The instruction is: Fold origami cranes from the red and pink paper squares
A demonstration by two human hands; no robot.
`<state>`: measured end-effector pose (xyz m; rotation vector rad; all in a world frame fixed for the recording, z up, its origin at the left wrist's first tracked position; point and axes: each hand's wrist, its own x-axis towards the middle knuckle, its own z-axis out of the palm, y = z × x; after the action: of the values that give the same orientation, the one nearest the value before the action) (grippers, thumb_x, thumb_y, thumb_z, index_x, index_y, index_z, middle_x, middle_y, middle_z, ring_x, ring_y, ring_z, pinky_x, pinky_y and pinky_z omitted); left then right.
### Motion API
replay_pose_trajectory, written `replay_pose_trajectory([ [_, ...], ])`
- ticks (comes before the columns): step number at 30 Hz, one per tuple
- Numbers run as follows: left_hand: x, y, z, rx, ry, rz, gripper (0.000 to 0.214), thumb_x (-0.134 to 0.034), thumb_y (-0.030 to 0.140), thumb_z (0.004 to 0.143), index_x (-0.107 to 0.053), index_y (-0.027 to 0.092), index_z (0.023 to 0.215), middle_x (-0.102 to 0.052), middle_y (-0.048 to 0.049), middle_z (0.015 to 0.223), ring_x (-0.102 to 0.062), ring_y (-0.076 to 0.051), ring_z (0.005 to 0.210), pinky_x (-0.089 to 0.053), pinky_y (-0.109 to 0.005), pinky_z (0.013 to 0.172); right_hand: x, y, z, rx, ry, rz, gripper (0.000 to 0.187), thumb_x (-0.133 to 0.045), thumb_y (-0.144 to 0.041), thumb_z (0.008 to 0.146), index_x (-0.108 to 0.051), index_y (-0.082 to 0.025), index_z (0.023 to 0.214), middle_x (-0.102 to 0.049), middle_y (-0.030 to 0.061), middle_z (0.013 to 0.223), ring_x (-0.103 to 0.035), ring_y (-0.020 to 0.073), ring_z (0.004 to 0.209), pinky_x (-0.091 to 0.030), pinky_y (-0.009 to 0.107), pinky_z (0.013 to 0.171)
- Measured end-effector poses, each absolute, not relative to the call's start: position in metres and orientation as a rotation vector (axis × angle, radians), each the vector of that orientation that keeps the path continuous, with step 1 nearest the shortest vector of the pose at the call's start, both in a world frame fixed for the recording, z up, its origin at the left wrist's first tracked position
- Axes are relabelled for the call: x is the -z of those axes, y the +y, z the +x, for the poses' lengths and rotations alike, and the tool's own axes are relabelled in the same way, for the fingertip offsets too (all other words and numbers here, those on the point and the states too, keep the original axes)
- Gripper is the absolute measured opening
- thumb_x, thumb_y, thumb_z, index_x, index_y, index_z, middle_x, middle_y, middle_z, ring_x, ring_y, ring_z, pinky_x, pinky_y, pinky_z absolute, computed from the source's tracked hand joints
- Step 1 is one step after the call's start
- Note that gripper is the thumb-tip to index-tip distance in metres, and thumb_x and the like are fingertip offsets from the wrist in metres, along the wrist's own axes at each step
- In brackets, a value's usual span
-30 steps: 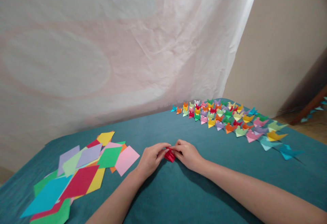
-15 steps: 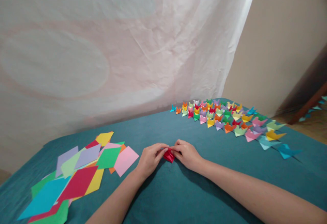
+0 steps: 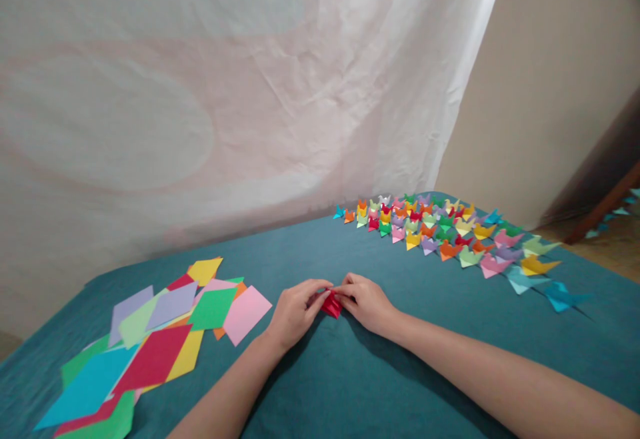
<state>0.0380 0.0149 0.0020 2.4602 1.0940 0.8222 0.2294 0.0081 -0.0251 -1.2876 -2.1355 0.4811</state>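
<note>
My left hand [image 3: 299,309] and right hand [image 3: 365,302] pinch a small red paper [image 3: 331,305] between them above the counter [image 3: 310,385], apparently part-folded, with rows of finished paper birds [image 3: 451,251] standing to my right and overlapping flat sheets [image 3: 156,359] lying unfolded to my left.

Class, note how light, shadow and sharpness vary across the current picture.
Head view: the curtain is brightest along its upper right edge; head view: shadows lie on the cloth beside both forearms; head view: sheets at lower left look soft and stretched; head view: red paper between left hand and right hand, creases too small to judge.
</note>
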Motion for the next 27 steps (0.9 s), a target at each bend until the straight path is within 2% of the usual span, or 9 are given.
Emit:
replay_pose_trajectory([
  [18, -0.0035, 0.0129, 0.0406, -0.843, 1.115, 2.437, 0.021, -0.045, 0.026, 0.091, -0.064, 0.023, 0.099, -0.068, -0.0019, 0.095, -0.063, -0.015, 0.084, -0.048, -0.025, 0.079, 0.0216, 0.0066, 0.2287, -0.422, -2.176, -1.330, 0.024, -0.051, -0.022, 0.089, -0.068, -0.028, 0.105, -0.059, 0.0024, 0.083, -0.055, 0.0136, 0.079, -0.038, 0.023, 0.070],
  [27, -0.0057, 0.0079, 0.0451, -0.819, 1.150, 2.417, 0.022, -0.046, 0.031, 0.090, -0.065, 0.023, 0.099, -0.068, -0.0017, 0.093, -0.062, -0.015, 0.080, -0.050, -0.022, 0.069, 0.0201, 0.0049, 0.2290, -0.408, -2.174, -1.326, 0.024, -0.049, -0.023, 0.090, -0.069, -0.027, 0.104, -0.059, 0.0023, 0.082, -0.055, 0.0132, 0.077, -0.038, 0.022, 0.068],
])
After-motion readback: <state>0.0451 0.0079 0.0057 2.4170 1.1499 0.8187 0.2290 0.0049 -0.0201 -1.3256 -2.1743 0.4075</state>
